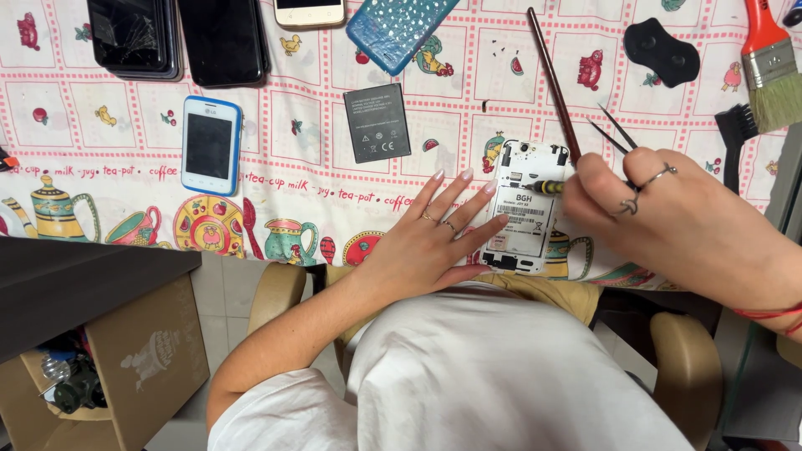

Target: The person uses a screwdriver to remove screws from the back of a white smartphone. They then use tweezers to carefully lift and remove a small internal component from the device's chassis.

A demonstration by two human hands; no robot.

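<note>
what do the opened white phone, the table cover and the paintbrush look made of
Opened phone: likely plastic, glossy white shell under the left hand. Table cover: probably oilcloth or vinyl, smooth printed surface with faint sheen. Paintbrush: orange handle, shiny metal ferrule, pale bristles.

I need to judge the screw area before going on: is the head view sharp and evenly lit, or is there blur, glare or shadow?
Head view: even, soft light; the opened white phone is sharp, the right hand only slightly soft; no glare there, faint reflections on the cracked black screen; mild wide-angle bending at the edges.
</note>
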